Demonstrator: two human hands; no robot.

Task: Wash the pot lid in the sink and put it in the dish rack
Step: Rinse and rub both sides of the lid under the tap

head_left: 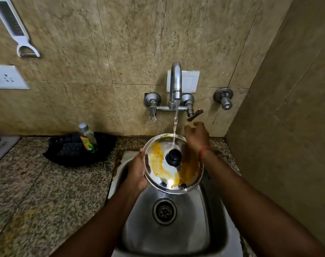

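The left hand [137, 171] is closed on the left rim of the pot lid [173, 164], thumb lying over the top face and the fingers tucked out of sight beneath, holding it tilted over the steel sink [174, 230]. The lid is a round steel one, its black knob [173, 157] facing up, with yellow-orange smears across both sides of the top and a clean pale streak between them. A thin stream of water [175, 125] drops from the tap [175, 84] and strikes the lid just beyond the knob, near its far edge. The right hand [196, 136] is up past the lid's far right rim, fingers loosely spread and gripping nothing, just below the lever of the right tap valve [194, 115] without touching it; a red thread band [204, 152] circles its wrist, and the wrist crosses over the lid's right edge. Below both hands, toward me, the sink's drain [164, 211] sits open in the basin. Out to the left of the left hand, on the speckled counter [46, 191], a bottle of dish liquid [87, 138] stands in a black tray [80, 149] against the wall. Farther left and higher, a white peeler-grater [15, 26] hangs on the tiled wall above a socket plate [7, 76].
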